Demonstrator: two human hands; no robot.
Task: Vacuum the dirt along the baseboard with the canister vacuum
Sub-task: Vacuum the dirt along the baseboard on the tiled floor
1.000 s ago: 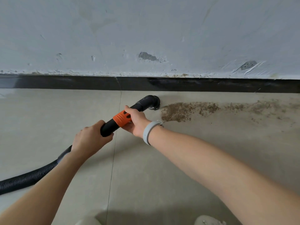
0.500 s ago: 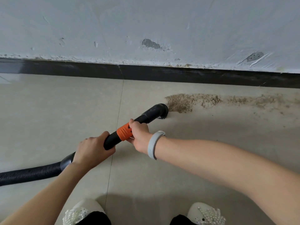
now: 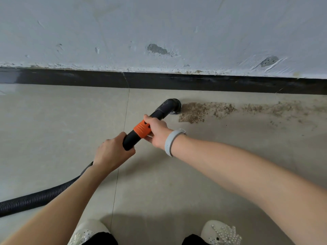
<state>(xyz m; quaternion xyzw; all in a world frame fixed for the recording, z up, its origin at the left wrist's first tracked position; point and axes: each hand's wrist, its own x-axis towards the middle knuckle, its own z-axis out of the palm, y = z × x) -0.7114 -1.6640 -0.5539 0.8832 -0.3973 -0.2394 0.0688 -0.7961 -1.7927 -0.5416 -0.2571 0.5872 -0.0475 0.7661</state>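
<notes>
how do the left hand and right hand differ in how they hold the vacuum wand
The left hand grips the plain black wand nearer the ribbed hose; the right hand grips the orange collar, nearer the nozzle. Only the right wrist wears a grey band. Both curl round the same wand.

A pale wall (image 3: 177, 23) shows scuffs, a grey chipped patch (image 3: 156, 49) and a taped-over round spot (image 3: 268, 61). Beige floor tiles (image 3: 53, 129) meet at a thin seam (image 3: 122, 138). Two white beaded shoes (image 3: 221, 233) stand at the bottom edge.
</notes>
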